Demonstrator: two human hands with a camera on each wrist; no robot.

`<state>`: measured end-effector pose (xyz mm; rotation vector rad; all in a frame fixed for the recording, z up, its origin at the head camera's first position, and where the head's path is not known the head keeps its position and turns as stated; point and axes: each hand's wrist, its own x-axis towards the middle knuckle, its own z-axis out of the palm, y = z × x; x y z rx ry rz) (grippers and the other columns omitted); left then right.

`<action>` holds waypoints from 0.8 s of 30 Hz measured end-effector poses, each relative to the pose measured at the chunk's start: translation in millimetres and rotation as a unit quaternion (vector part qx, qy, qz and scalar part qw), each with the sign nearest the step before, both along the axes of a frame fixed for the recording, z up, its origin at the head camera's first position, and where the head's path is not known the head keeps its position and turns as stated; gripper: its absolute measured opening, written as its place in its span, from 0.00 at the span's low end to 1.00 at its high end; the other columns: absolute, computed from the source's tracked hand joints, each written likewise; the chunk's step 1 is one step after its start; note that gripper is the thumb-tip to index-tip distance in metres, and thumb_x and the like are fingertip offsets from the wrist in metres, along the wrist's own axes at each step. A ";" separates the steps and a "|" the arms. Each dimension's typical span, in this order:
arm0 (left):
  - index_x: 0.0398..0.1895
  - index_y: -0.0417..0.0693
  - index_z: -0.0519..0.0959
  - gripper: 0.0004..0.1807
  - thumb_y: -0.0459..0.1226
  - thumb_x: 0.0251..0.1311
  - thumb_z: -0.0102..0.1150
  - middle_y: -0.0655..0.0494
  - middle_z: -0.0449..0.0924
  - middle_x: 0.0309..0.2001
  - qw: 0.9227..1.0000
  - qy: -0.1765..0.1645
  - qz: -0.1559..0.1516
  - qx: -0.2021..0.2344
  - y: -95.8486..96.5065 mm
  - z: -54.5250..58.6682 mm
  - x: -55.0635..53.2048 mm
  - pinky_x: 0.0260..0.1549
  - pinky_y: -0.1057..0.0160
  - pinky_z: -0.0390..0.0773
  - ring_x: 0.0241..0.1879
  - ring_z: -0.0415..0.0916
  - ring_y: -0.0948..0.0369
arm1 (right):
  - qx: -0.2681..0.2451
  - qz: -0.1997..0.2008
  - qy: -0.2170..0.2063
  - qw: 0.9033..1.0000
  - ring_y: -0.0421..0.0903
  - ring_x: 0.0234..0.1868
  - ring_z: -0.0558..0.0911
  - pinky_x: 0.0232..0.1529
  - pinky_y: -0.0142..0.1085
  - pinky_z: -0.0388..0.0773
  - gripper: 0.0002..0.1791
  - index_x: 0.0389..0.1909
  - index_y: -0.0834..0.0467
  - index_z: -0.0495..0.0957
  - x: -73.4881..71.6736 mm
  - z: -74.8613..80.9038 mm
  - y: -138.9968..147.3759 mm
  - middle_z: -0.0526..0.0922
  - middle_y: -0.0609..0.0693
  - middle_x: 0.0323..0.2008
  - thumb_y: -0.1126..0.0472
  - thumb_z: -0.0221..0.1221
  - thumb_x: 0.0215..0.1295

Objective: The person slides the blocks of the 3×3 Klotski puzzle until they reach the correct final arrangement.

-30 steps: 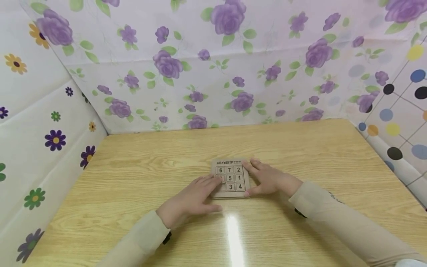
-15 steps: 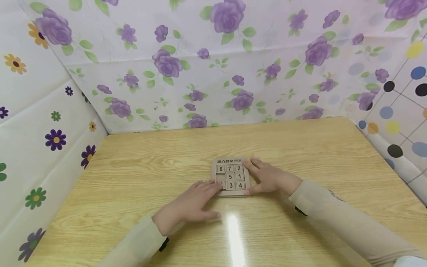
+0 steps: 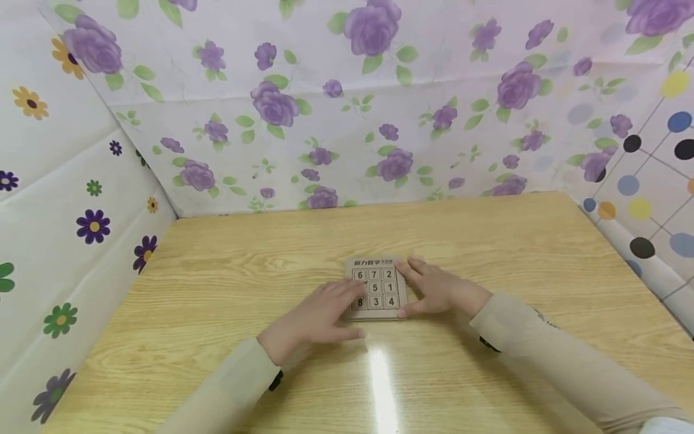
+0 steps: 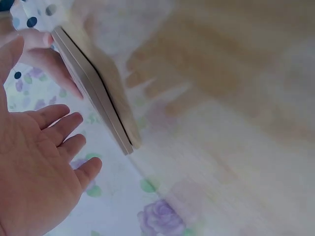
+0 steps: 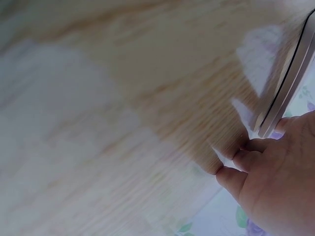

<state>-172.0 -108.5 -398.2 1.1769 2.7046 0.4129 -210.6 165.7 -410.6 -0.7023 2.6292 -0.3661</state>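
Observation:
A sliding number puzzle [image 3: 375, 288] lies flat on the table, its tiles showing 6, 7, 2 in the far row, 5 and 1 in the middle, and 8, 3, 4 nearest. My left hand [image 3: 322, 310] reaches over its left edge, fingertips at the left of the middle row; they cover that cell. Loosely bent and spread, the left fingers [image 4: 59, 130] hold nothing in the left wrist view. At the right edge rests my right hand [image 3: 434, 291], index fingertip near the far corner, thumb at the near corner. The board's side shows beside that hand in the right wrist view.
The wooden table [image 3: 260, 247] stretches around the puzzle on all sides. A flowered cloth [image 3: 336, 108] hangs behind it, with patterned cloths at left and right. A bright reflection lies on the tabletop in front of the puzzle.
The left-column tile slid from the middle row to the near row, under my left fingers. Those fingers then moved back up to the middle row, uncovering the 8. My right hand stayed put.

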 end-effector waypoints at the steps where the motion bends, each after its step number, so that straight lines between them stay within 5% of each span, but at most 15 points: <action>1: 0.71 0.41 0.59 0.44 0.57 0.58 0.56 0.44 0.57 0.72 1.000 -0.001 0.005 0.000 0.8 -0.7 -2.9 0.70 0.42 0.52 0.71 0.52 0.45 | -0.002 0.000 -0.002 1.000 0.65 0.74 0.45 0.70 0.61 0.49 0.59 0.76 0.53 0.40 0.4 -0.2 -0.3 0.40 0.65 0.74 0.28 0.57 0.52; 12: 0.72 0.40 0.55 0.47 0.59 0.57 0.56 0.44 0.56 0.72 0.999 -0.034 0.036 -0.010 2.2 -9.2 -11.4 0.71 0.46 0.51 0.72 0.51 0.48 | -0.007 -0.010 -0.010 1.000 0.64 0.74 0.45 0.70 0.61 0.50 0.59 0.76 0.51 0.42 3.3 -2.4 -2.2 0.41 0.63 0.75 0.28 0.58 0.50; 24: 0.73 0.41 0.54 0.47 0.59 0.57 0.55 0.47 0.55 0.73 0.999 -0.031 0.023 -0.033 1.8 -5.3 5.3 0.72 0.47 0.49 0.73 0.50 0.49 | -0.006 -0.011 0.003 1.000 0.63 0.74 0.45 0.71 0.59 0.49 0.59 0.76 0.52 0.41 0.6 -0.5 -0.1 0.41 0.64 0.74 0.28 0.58 0.51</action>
